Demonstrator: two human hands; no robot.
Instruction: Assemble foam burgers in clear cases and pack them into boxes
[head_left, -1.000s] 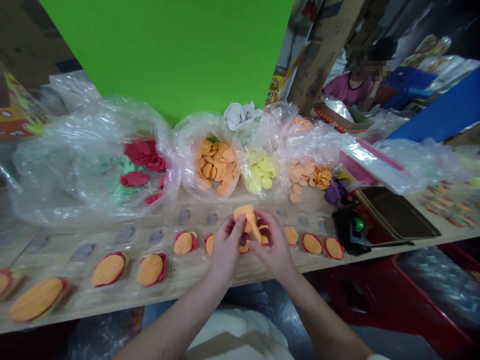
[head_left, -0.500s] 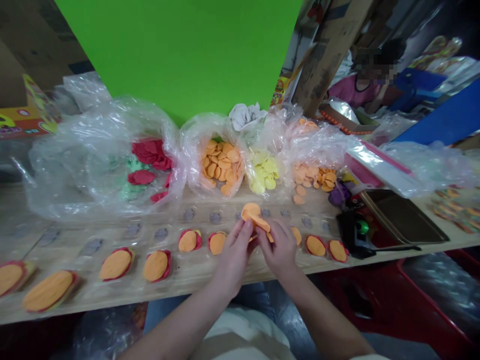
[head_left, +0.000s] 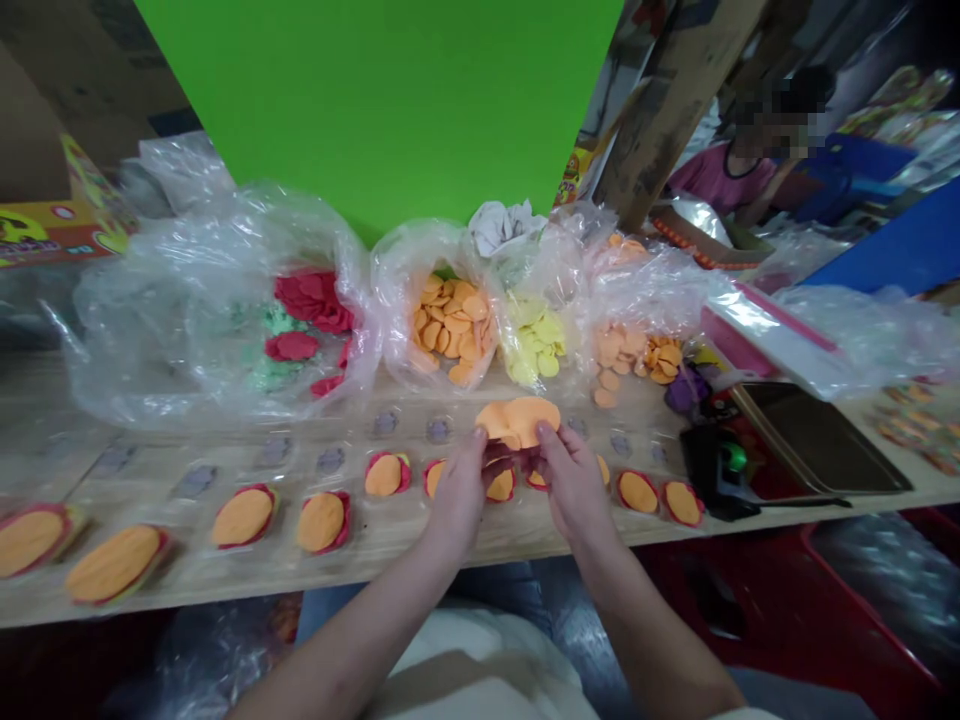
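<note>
While left hand (head_left: 457,492) and right hand (head_left: 575,482) pinch orange piece (head_left: 517,420), lower edge hidden; one piece or two unclear.

Left hand (head_left: 457,497) and right hand (head_left: 575,483) pinch together.

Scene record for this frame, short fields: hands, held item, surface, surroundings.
left hand: left hand, fingertips on orange discs
right hand: right hand, fingertips on the same discs
below hands: row of orange rounds on red backing, on a wooden table
behind: clear plastic bag of orange pieces, clear plastic bag of yellow pieces
right side: dark tray
nearby: co-worker in a pink top
</note>
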